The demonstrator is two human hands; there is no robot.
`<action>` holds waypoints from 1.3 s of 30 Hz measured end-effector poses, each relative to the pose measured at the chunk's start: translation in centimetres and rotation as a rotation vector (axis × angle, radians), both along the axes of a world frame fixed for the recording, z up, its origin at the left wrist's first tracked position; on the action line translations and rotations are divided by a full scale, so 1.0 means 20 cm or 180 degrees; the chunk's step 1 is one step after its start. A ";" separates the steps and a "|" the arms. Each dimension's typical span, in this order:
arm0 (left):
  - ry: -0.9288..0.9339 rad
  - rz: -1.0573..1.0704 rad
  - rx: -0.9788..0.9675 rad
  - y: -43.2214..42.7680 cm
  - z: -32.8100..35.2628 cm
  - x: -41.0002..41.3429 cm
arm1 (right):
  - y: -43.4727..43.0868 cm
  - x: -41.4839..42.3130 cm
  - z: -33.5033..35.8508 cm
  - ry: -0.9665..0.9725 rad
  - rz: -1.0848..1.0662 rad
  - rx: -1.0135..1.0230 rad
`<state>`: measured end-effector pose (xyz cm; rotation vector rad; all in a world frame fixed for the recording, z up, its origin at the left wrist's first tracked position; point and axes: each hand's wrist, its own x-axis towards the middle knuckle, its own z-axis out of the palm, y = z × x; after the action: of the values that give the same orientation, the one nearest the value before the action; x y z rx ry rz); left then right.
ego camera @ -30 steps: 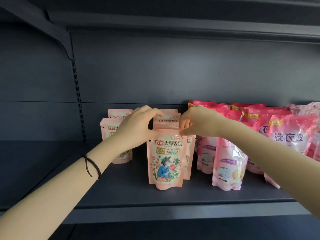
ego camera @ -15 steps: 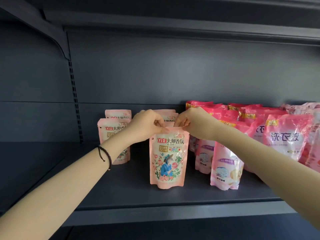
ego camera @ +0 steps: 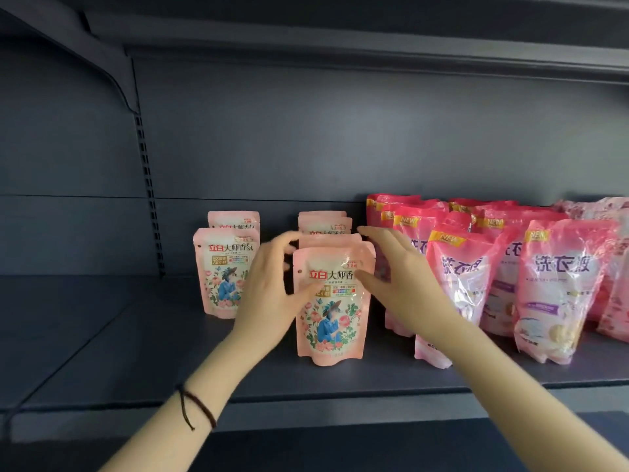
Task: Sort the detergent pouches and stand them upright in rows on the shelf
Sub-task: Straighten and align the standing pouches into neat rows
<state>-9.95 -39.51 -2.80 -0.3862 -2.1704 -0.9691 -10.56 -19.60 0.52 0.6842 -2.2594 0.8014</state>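
Bare shelf (ego camera: 102, 335) lies open left of the pale pouches (ego camera: 224, 274); crowded pink bags (ego camera: 558, 284) block the right side.

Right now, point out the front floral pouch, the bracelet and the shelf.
Front floral pouch (ego camera: 332, 321): head view, on the printed figure at its middle.
Bracelet (ego camera: 202, 407): head view, on the cord across the left wrist.
Shelf (ego camera: 340, 412): head view, on its bare front lip.

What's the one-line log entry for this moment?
left hand: open, left of front floral pouch | right hand: open, right of it | pouch: upright on shelf
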 end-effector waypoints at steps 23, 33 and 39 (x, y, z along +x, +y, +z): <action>-0.1619 -0.0691 0.1258 0.21 -0.31 -0.09 | -0.16 -0.09 -0.48 -0.1241 0.0025 -0.1225; -0.1779 -0.0623 0.1212 0.19 -0.22 -0.27 | -0.17 -0.32 -0.42 -0.1412 -0.0073 -0.1132; -0.1858 -0.0478 0.0985 0.18 -0.20 -0.34 | -0.17 -0.39 -0.40 -0.1467 -0.0030 -0.1125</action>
<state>-16.85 -35.96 -6.85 -0.1223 -2.4590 -1.6368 -18.28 -23.05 -7.57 0.3450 -2.4143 1.4288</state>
